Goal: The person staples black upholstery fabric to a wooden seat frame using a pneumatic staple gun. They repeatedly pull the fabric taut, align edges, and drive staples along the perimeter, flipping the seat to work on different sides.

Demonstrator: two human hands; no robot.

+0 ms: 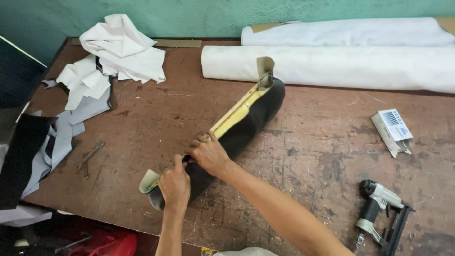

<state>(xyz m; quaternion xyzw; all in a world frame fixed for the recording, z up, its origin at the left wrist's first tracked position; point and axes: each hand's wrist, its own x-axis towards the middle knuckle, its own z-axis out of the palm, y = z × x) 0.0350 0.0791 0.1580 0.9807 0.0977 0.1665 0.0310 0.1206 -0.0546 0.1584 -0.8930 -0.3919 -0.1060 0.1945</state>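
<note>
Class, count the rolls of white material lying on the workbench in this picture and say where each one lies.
2. One white roll lies across the bench's far right, just beyond the black seat. The second roll lies behind it against the green wall. None appears hidden.

We are seeing two rolls of white fabric (341, 64) lying along the far edge of the worn brown worktable (313, 142), against a green wall (237, 14). A heap of white offcuts (121, 47) is sitting at the far left corner, with grey scraps (61, 137) and a black piece (21, 156) trailing over the left edge. A small metal tool (91, 154) is lying near them. On the right, a small white box (392, 130) is resting beyond a pneumatic staple gun (385, 215). Something red (111, 242) is showing below the table.
</note>
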